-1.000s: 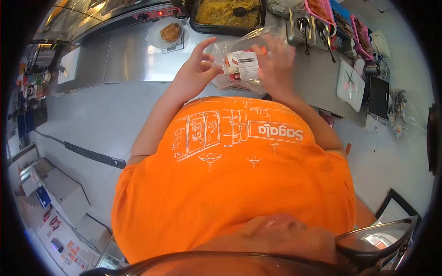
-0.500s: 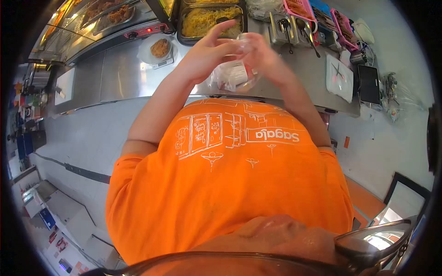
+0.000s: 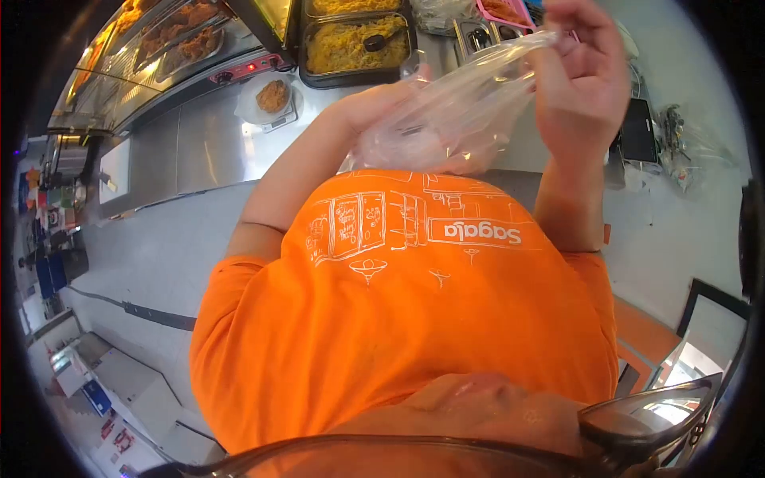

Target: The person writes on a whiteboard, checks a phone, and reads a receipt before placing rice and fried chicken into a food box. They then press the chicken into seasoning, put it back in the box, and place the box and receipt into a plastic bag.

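A clear plastic bag (image 3: 454,119) is stretched between my two hands above the front edge of the steel counter. My right hand (image 3: 582,92), raised at the right, is closed on a gathered top corner of the bag. On the other side, my left hand (image 3: 386,103) grips the bag, its fingers partly hidden behind the plastic. What lies inside or behind the crumpled lower part is hard to make out. To the left of my left hand, a brown fried piece (image 3: 273,96) rests on white paper over a small scale (image 3: 280,121).
Black trays of yellow rice (image 3: 343,40) stand behind my hands, a dark spoon in one. A heated display case (image 3: 179,40) with fried food is at the left. Metal containers (image 3: 478,33), a pink basket (image 3: 506,11) and a dark tablet (image 3: 638,131) are at the right.
My hands were close together over the counter. My right hand has moved right and up, pulling the bag out long; my left hand has lowered slightly.
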`<state>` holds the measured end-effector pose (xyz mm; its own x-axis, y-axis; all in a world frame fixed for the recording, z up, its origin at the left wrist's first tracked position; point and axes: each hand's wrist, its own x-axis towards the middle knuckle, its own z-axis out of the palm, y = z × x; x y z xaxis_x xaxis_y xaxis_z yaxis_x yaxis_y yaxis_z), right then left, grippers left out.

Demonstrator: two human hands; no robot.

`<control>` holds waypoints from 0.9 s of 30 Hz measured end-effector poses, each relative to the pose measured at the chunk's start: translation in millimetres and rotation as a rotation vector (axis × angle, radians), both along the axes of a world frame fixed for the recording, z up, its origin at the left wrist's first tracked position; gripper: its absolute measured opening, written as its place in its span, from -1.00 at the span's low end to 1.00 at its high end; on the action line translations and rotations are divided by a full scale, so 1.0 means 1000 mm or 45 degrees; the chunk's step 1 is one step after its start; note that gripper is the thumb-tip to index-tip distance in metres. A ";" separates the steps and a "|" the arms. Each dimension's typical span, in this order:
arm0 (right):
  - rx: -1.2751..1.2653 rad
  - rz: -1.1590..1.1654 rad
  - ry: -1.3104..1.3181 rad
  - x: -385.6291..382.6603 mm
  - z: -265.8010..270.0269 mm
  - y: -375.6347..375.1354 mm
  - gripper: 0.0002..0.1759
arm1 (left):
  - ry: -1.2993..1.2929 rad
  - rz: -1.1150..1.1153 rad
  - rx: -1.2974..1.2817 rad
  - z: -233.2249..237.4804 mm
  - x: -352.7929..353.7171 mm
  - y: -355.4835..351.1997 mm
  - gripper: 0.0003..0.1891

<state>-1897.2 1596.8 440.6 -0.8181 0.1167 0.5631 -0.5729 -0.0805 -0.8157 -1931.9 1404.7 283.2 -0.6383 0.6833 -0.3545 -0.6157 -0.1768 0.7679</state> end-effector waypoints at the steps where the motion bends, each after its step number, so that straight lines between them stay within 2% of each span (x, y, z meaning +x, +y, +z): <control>1: 0.114 0.002 0.096 -0.008 -0.007 0.011 -0.52 | -0.188 -0.066 0.216 -0.002 0.001 -0.004 -0.35; 4: 0.148 -0.001 0.318 -0.025 -0.007 0.015 -0.56 | 0.657 -0.456 0.090 0.009 0.007 0.015 -0.37; 5: -0.007 -0.059 0.287 -0.045 -0.019 0.008 -0.65 | 0.941 -0.586 0.047 0.016 0.011 0.024 -0.37; 6: 0.246 -0.072 0.234 -0.054 -0.019 0.002 -0.69 | 1.225 -0.716 0.005 0.023 0.013 0.031 -0.38; 7: 0.498 -0.085 0.174 -0.061 -0.018 -0.003 -0.73 | 1.282 -0.777 0.003 0.028 0.014 0.036 -0.38; 8: 0.583 -0.033 0.138 -0.074 -0.026 -0.010 -0.77 | 1.339 -0.837 0.004 0.032 0.015 0.041 -0.39; 10: 0.641 0.138 0.077 -0.098 -0.040 -0.006 -0.82 | 1.014 -0.811 0.070 0.039 0.013 0.049 -0.39; 12: 0.582 0.381 0.033 -0.112 -0.046 0.017 -0.83 | 0.878 -0.441 0.006 0.021 0.007 0.046 -0.49; 13: 0.472 0.586 -0.075 -0.104 -0.052 0.040 -0.64 | 0.803 -0.258 -0.025 0.001 0.002 0.038 -0.53; 15: 0.165 0.518 -0.067 -0.087 -0.081 0.067 -0.71 | 0.654 0.109 -0.085 -0.034 -0.015 0.020 -0.60; 16: 0.183 0.166 -0.190 -0.084 -0.121 0.084 -0.64 | 0.576 0.302 -0.107 -0.041 -0.028 0.014 -0.63; 17: 0.199 -0.180 -0.311 -0.082 -0.169 0.095 -0.56 | 0.446 0.284 0.294 -0.043 -0.046 0.010 -0.66; 18: 0.333 -0.285 -0.325 -0.071 -0.221 0.093 -0.41 | 0.306 0.259 0.689 -0.045 -0.068 0.007 -0.69; 19: 0.462 -0.392 -0.336 -0.059 -0.249 0.089 -0.26 | 0.288 0.370 0.628 -0.040 -0.082 0.013 -0.71; 20: 0.764 -0.419 0.029 -0.044 -0.243 0.067 -0.13 | 0.270 0.479 0.561 -0.034 -0.095 0.019 -0.72; 21: 1.045 -0.446 0.414 -0.040 -0.233 0.049 0.00 | 0.294 0.732 0.188 -0.001 -0.103 0.045 -0.74; 22: 1.018 -0.436 0.507 -0.048 -0.221 0.046 0.05 | 0.290 0.968 -0.189 0.020 -0.101 0.062 -0.75; 23: 0.995 -0.435 0.599 -0.061 -0.199 0.049 0.10 | 0.213 0.960 -0.312 0.029 -0.101 0.074 -0.74; 24: 0.976 -0.440 0.692 -0.073 -0.183 0.059 0.15 | 0.171 0.919 -0.213 0.027 -0.102 0.083 -0.75; 26: 0.885 -0.172 0.645 -0.091 -0.169 0.090 0.07 | 0.095 0.819 -0.014 0.013 -0.111 0.091 -0.77; 27: 0.840 -0.035 0.621 -0.097 -0.165 0.095 0.03 | 0.533 0.747 -0.303 0.022 -0.101 0.099 -0.79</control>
